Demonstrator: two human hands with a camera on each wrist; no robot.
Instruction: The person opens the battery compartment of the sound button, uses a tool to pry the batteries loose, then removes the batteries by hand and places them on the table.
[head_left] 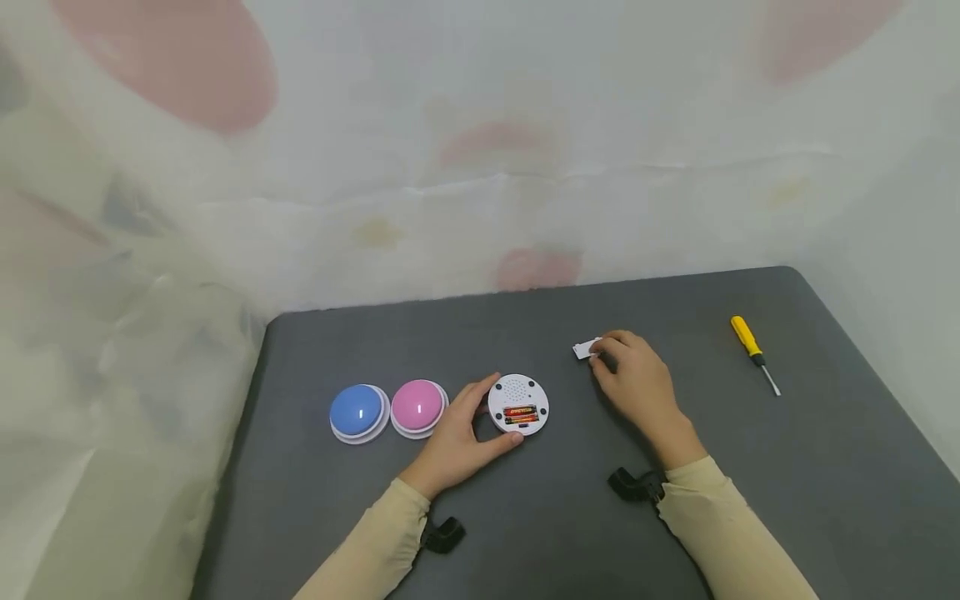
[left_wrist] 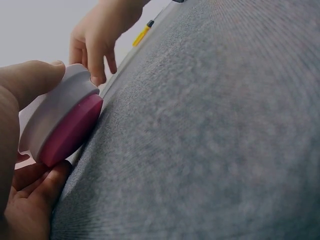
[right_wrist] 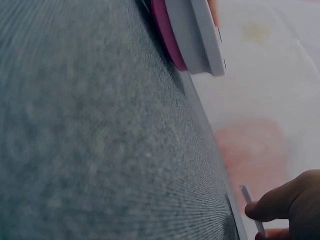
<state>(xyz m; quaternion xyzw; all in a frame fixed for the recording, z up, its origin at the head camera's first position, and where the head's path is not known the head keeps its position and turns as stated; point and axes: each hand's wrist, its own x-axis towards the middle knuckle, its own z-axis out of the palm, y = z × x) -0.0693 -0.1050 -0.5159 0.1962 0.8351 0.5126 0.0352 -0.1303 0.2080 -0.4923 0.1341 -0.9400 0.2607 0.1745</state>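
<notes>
My left hand [head_left: 457,442] holds an upturned buzzer button [head_left: 516,390] by its rim, thumb on the near side and fingers on the far side. Its white underside faces up, showing the uncovered compartment with red batteries [head_left: 521,414]; the pink dome [left_wrist: 75,127] faces the table in the left wrist view. To the right, my right hand [head_left: 637,379] pinches a small white battery cover [head_left: 584,349] between thumb and fingers, just above the table. In the right wrist view the cover [right_wrist: 252,210] appears edge-on, partly hidden by the fingers.
Left of my left hand, a blue buzzer button [head_left: 356,412] and a pink one [head_left: 417,407] stand dome up, side by side. A yellow-handled screwdriver [head_left: 746,337] lies at the right of the grey table [head_left: 540,517]. A patterned sheet [head_left: 465,225] hangs behind.
</notes>
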